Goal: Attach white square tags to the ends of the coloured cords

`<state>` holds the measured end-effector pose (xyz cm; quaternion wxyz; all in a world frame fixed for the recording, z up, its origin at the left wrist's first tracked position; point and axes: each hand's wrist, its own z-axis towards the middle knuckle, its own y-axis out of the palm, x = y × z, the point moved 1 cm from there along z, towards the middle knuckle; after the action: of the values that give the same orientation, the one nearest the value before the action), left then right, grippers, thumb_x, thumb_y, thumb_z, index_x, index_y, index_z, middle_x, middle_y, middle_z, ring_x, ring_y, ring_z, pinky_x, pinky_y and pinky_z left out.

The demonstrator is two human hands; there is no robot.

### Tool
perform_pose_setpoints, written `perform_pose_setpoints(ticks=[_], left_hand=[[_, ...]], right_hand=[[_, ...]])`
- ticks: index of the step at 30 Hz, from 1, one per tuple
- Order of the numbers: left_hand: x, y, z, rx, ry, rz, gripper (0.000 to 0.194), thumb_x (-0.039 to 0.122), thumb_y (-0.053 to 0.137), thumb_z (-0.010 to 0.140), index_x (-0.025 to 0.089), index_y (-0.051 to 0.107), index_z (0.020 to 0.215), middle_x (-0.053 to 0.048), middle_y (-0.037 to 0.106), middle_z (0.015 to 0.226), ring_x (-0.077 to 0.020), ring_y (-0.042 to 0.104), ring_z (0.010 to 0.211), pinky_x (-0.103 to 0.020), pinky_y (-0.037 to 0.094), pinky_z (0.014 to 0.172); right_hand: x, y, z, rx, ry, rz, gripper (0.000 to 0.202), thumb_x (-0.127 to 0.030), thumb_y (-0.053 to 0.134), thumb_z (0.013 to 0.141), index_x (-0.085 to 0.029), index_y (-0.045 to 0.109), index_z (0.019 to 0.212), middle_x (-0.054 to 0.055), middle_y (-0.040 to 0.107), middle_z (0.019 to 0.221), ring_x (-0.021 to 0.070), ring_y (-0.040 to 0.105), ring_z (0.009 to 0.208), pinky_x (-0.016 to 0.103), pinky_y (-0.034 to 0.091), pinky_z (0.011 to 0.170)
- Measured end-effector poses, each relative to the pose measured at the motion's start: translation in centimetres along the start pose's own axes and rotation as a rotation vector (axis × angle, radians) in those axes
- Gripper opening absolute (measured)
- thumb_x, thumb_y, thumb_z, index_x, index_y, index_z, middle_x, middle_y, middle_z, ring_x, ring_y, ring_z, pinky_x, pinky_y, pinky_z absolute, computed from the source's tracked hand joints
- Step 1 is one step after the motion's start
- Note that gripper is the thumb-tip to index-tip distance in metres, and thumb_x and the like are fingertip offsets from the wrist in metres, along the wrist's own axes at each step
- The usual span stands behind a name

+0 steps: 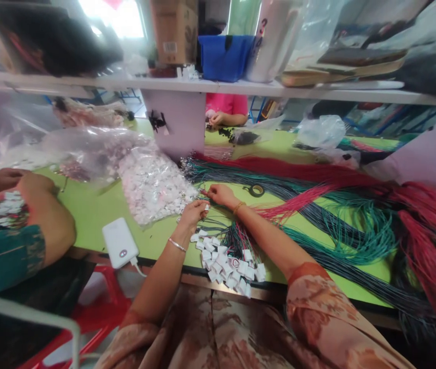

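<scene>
My left hand [194, 211] and my right hand [221, 195] meet over the green table [98, 210], fingertips almost touching. The left pinches a small white tag beside a clear bag of white tags [152, 184]. The right pinches the end of a thin cord from the bundle of red, teal and dark cords [317, 205] spread to the right. A pile of cords with white tags attached [229, 259] lies near the front edge, between my forearms.
A white power bank [120, 242] lies at the front edge. A tape roll [256, 190] rests among the cords. A co-worker's arm [44, 215] works at the left; another person [226, 110] sits opposite. A cluttered shelf [241, 88] runs overhead.
</scene>
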<state>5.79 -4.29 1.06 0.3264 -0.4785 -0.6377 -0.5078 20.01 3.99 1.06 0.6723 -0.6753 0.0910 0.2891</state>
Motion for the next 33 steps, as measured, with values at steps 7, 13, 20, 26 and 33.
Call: perform_pose_setpoints(ticks=[7,13,20,26,33], left_hand=[[0.2,0.3,-0.3,-0.021,0.025,-0.046,0.022,0.025,0.081,0.059,0.014,0.07,0.075,-0.004,0.065,0.072,-0.0071,0.051,0.058,-0.02,0.04,0.054],[0.1,0.6,-0.3,-0.047,0.045,-0.068,0.024,0.027,0.081,0.058,0.014,0.069,0.075,-0.004,0.065,0.073,-0.0076,0.052,0.058,-0.021,0.04,0.053],[0.0,0.7,-0.4,-0.054,0.032,-0.093,0.026,0.028,0.081,0.058,0.014,0.068,0.076,-0.003,0.066,0.074,-0.0073,0.052,0.057,-0.021,0.041,0.055],[-0.2,0.8,-0.4,-0.058,0.058,-0.139,0.029,0.029,0.08,0.06,0.015,0.065,0.081,-0.001,0.063,0.076,-0.0067,0.053,0.06,-0.02,0.043,0.059],[-0.5,0.9,-0.1,-0.085,0.072,-0.219,0.027,0.024,0.078,0.064,0.016,0.063,0.085,-0.002,0.065,0.086,-0.0068,0.055,0.065,-0.02,0.043,0.061]], right_hand=[[1.8,-2.5,-2.3,0.094,-0.134,-0.11,0.012,-0.018,0.05,0.08,-0.016,0.057,0.07,0.004,0.06,0.071,0.0128,0.039,0.059,0.026,0.022,0.056],[1.5,-4.1,-2.5,0.159,-0.121,0.161,0.015,-0.023,0.044,0.08,-0.017,0.053,0.071,0.0,0.055,0.066,0.0125,0.041,0.061,0.024,0.028,0.059],[-1.9,-4.6,-2.4,0.121,-0.132,0.43,0.015,-0.029,0.049,0.073,-0.016,0.054,0.067,-0.003,0.052,0.06,0.0101,0.041,0.057,0.022,0.03,0.054],[-3.4,-4.6,-4.5,0.074,-0.057,0.618,0.022,-0.036,0.059,0.069,-0.014,0.059,0.064,-0.004,0.049,0.053,0.0081,0.036,0.051,0.021,0.029,0.05],[-1.5,-3.6,-7.0,0.126,-0.085,0.593,0.024,-0.038,0.058,0.069,-0.014,0.063,0.067,-0.004,0.046,0.054,0.0082,0.033,0.051,0.021,0.027,0.049]])
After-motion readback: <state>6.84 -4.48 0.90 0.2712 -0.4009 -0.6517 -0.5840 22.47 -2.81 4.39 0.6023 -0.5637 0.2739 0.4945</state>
